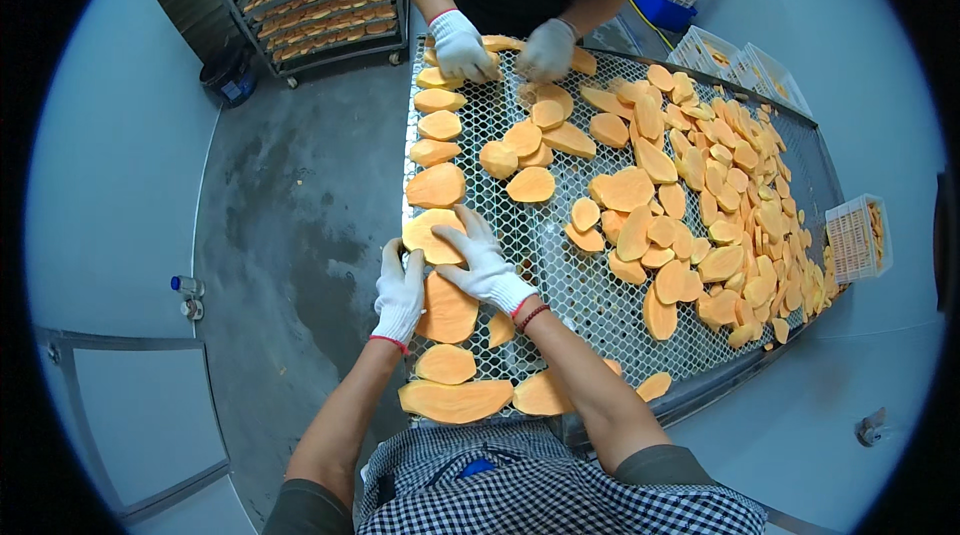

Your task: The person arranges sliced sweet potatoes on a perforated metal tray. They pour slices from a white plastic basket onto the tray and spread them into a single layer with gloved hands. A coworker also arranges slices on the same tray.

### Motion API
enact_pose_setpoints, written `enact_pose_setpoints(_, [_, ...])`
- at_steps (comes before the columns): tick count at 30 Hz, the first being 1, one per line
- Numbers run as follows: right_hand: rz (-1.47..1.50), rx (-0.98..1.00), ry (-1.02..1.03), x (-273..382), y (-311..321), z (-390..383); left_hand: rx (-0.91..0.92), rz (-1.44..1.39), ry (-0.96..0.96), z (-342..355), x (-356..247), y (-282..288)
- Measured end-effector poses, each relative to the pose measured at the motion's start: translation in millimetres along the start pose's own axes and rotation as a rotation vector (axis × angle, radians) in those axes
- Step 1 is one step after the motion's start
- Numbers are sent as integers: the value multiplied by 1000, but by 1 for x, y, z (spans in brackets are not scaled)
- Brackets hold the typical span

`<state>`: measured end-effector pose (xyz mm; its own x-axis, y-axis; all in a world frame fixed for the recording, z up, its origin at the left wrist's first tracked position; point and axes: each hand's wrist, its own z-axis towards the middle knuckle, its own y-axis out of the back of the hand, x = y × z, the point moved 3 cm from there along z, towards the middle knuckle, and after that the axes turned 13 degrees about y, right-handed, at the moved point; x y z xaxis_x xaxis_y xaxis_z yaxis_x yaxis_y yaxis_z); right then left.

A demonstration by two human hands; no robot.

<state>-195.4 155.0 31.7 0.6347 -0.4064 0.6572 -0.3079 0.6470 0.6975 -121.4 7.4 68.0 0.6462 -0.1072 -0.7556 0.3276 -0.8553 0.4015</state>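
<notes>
Your gloved left hand point(398, 293) and gloved right hand point(487, 267) meet around one pale orange slice point(425, 238), which lies at the left edge of the mesh tray point(490, 197). Your left fingertips reach its lower left side; your right fingers spread over its right part, with the thumb by the lower rim. Contact looks likely on both sides, but I cannot tell how firmly either hand is closed, or whether the slice is slightly lifted.

The big slice point(449, 310) sits just below, partly hidden by your left hand. If you draw the held slice towards you, the two could overlap. A harder push from the right would send it over the tray's side towards the floor point(265, 205), since little mesh lies beyond it.

Your right forearm point(585, 375) passes above the long slice point(543, 395) in the near row, and the small piece point(501, 329) lies close to your wrist; dropping that arm could drag either out of place.

Further up the column, a co-worker's hands point(462, 47) work at the far end, well apart from yours; a bump to the shared tray there could shift your slices. To the right spreads the loose heap point(750, 220), where stacked pieces could slide if knocked.
</notes>
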Motion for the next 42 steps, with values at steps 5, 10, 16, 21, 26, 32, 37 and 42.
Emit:
enact_pose_setpoints(5, [58,-77,-106,-4,-1,-2,-163,103,-40,14,9,6])
enact_pose_setpoints(10, [-8,-32,-21,-4,0,-1,3,283,-283,31,-7,-6])
enact_pose_setpoints(16, [-374,-316,-294,-58,71,13,-104,256,-277,34,12,4])
enact_pose_setpoints(21, [-472,-136,-58,-96,92,-4,-76,222,-323,18,26,28])
enact_pose_setpoints(26, [-251,75,5,-44,85,-73,-87,429,-466,-41,41,28])
enact_pose_setpoints(32, [-102,-192,-146,-33,88,-70,113,824,-672,-135,35,5])
enact_pose_setpoints(37, [-252,6,-170,-27,66,-48,128,870,-831,-157,57,-18])
enact_pose_setpoints(42, [-119,4,-160,-13,78,-114,-20,853,-851,-144,51,-15])
